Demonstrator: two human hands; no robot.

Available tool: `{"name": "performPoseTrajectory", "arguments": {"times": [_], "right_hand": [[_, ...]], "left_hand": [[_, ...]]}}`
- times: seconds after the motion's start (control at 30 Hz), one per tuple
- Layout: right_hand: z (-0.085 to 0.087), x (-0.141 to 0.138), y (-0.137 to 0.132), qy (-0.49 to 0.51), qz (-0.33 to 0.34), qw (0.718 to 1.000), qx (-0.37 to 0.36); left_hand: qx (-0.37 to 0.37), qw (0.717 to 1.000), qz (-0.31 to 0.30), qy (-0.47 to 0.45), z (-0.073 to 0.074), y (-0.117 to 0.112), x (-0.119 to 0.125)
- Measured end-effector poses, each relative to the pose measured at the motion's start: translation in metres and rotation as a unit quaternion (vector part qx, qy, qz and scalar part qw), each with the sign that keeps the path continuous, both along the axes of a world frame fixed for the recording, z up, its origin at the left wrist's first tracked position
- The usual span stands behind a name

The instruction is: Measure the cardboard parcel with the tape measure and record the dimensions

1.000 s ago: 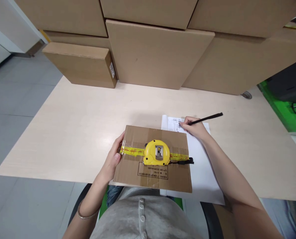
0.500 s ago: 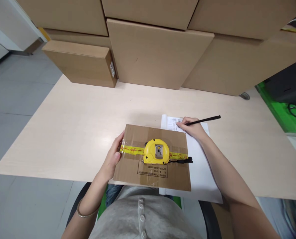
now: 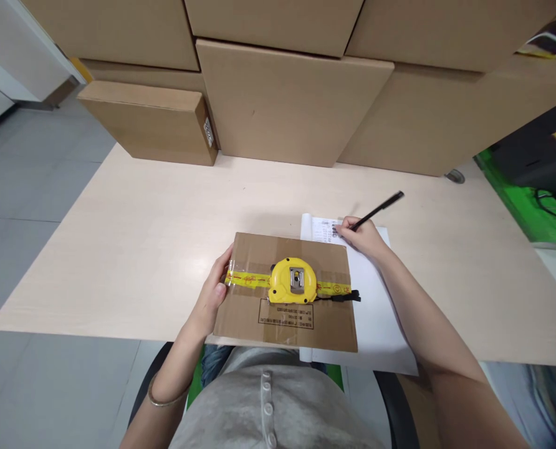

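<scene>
My left hand [image 3: 214,295] grips the left edge of a cardboard box [image 3: 245,318], thumb on the near side and fingers partly hidden behind it. On the box's top lies a yellow tape measure [image 3: 293,280] with a black wrist strap [image 3: 346,297] trailing right. Yellow printed tape [image 3: 247,279] runs across the box beneath it. My right hand [image 3: 359,236] is closed around a black pen [image 3: 378,211], its lower end at the written lines of a white paper pad [image 3: 378,312]. The box covers the pad's left part.
A flat carton [image 3: 151,128] stands at the table's back left. Large cardboard boxes [image 3: 292,103] are stacked along the far edge. To the right sits a black device [image 3: 535,156] on a green surface. The pale table [image 3: 119,249] has its front edge at my waist.
The pen has tilted more upright, its top end swinging up and slightly left. My right hand has shifted a little on the paper. My left hand keeps its hold on the box.
</scene>
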State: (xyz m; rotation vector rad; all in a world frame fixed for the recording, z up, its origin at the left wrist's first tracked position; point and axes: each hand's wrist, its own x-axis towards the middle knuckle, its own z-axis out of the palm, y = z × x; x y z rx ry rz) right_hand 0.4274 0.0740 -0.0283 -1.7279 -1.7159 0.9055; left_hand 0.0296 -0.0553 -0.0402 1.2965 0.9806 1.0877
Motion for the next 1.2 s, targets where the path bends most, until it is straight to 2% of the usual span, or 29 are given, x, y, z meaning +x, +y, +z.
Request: {"name": "performPoseTrajectory", "arguments": {"times": [0.2, 0.33, 0.47, 0.57, 0.63, 0.67, 0.73, 0.8, 0.87, 0.93, 1.1, 1.2], "right_hand": [[0.027, 0.013, -0.024, -0.136, 0.013, 0.987, -0.085], [0.033, 0.008, -0.049, -0.217, 0.042, 0.968, -0.117], [0.033, -0.004, -0.069, -0.268, 0.034, 0.956, -0.112], [0.045, -0.013, -0.078, -0.296, -0.03, 0.953, -0.057], [0.061, -0.024, -0.084, -0.257, -0.072, 0.963, 0.041], [0.069, -0.031, -0.087, -0.222, -0.068, 0.968, 0.099], [0.086, -0.051, -0.093, -0.159, 0.007, 0.969, 0.187], [0.097, -0.073, -0.098, -0.143, 0.125, 0.956, 0.225], [0.101, -0.091, -0.102, -0.148, 0.213, 0.938, 0.23], [0.099, -0.101, -0.106, -0.131, 0.253, 0.933, 0.22], [0.094, -0.112, -0.115, 0.005, 0.245, 0.963, 0.114], [0.1, -0.133, -0.109, 0.025, 0.235, 0.964, 0.119]], "left_hand": [[0.018, 1.0, -0.006, -0.001, 0.006, 0.002, 0.001], [0.044, 0.997, -0.021, 0.064, 0.018, 0.008, -0.014], [0.101, 0.985, -0.041, 0.133, 0.04, 0.022, -0.027], [0.107, 0.984, -0.068, 0.125, 0.054, 0.034, -0.025], [0.099, 0.985, -0.079, 0.116, 0.057, 0.042, -0.021], [0.095, 0.986, -0.08, 0.115, 0.057, 0.045, -0.019], [0.09, 0.986, -0.084, 0.116, 0.053, 0.05, -0.016], [0.086, 0.985, -0.089, 0.123, 0.049, 0.052, -0.015], [0.083, 0.984, -0.094, 0.126, 0.046, 0.052, -0.014], [0.082, 0.984, -0.096, 0.125, 0.045, 0.052, -0.014], [0.062, 0.987, -0.111, 0.098, 0.044, 0.051, -0.015], [0.051, 0.989, -0.116, 0.072, 0.04, 0.052, -0.015]]}}
